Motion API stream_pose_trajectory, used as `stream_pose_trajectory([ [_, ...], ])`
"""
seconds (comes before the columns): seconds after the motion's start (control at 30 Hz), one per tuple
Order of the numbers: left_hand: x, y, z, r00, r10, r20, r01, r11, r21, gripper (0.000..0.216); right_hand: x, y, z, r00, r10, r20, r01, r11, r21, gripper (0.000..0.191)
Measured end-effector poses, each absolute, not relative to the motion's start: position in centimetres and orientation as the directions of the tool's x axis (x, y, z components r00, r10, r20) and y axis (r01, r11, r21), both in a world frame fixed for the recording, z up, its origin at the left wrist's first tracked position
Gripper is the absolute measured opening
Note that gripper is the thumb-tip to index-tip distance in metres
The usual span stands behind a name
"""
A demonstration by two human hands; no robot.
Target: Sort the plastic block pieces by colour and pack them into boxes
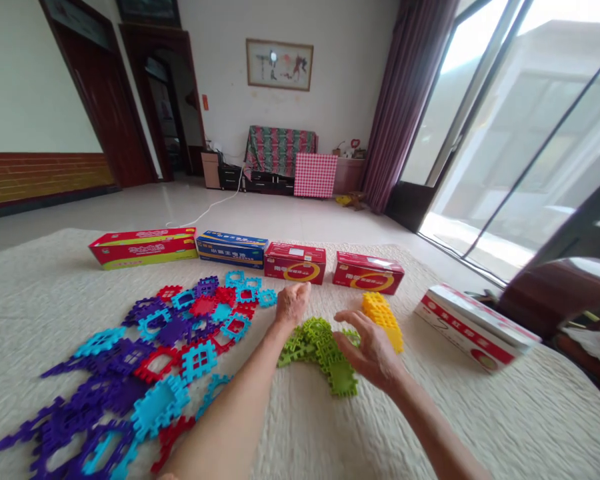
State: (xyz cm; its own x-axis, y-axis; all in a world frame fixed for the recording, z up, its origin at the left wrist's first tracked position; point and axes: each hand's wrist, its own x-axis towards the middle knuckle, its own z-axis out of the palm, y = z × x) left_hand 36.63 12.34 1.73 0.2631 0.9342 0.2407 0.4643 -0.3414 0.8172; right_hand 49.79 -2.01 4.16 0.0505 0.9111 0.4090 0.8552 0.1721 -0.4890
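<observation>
My left hand (294, 303) is closed above the blanket, just behind the green pieces. Its fingers curl away from view, so what they hold, if anything, is hidden. Over the right side of the green interlocking plastic pieces (325, 343) hovers my right hand (370, 350), thumb and fingers apart. Behind that hand lies a row of yellow interlocking pieces (383, 317), standing close together. Left of my left arm spread many loose pieces: purple (125, 393), light blue (160, 403) and red (157, 365), partly overlapping.
Along the far side stand a red-and-green box (145, 250), a blue box (233, 250) and two red boxes (295, 263) (367, 272). A white-and-red box (475, 327) lies at right. All rest on a cream quilted blanket (430, 413).
</observation>
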Motion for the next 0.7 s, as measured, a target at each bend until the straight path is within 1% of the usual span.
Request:
stream_pose_trajectory([
  [0.07,35.8,13.0,0.9,0.265,0.935,0.236,0.397,-0.329,0.857,0.044,48.9,-1.2,4.5,-0.003,0.932,0.361,0.867,0.183,-0.464,0.027],
  [0.13,34.8,13.4,0.4,0.312,0.919,0.241,0.37,-0.352,0.86,0.042,47.7,-0.5,4.7,-0.029,0.948,0.316,0.893,0.167,-0.418,0.031],
  [0.27,34.0,14.0,1.0,0.397,0.905,0.156,0.395,-0.322,0.86,0.037,46.0,0.4,4.7,0.001,0.968,0.251,0.947,0.08,-0.312,0.027],
  [0.33,34.7,14.4,1.3,0.413,0.9,0.143,0.392,-0.317,0.864,0.035,45.8,0.7,4.6,0.027,0.973,0.229,0.959,0.04,-0.281,0.025],
  [0.4,35.9,14.8,1.1,0.405,0.899,0.167,0.355,-0.323,0.877,0.033,45.9,0.8,4.5,0.021,0.976,0.215,0.957,0.042,-0.286,0.022],
  [0.5,37.3,15.3,0.2,0.358,0.913,0.197,0.3,-0.313,0.901,0.031,46.5,0.8,4.8,-0.075,0.975,0.211,0.93,0.144,-0.338,0.018],
  [0.6,37.7,15.8,-0.8,0.356,0.912,0.202,0.286,-0.313,0.906,0.031,47.6,1.2,5.8,-0.149,0.962,0.227,0.901,0.227,-0.369,0.021],
  [0.7,37.7,16.4,-1.1,0.359,0.915,0.187,0.276,-0.295,0.915,0.03,49.5,2.7,6.9,-0.092,0.97,0.224,0.901,0.176,-0.396,0.02],
])
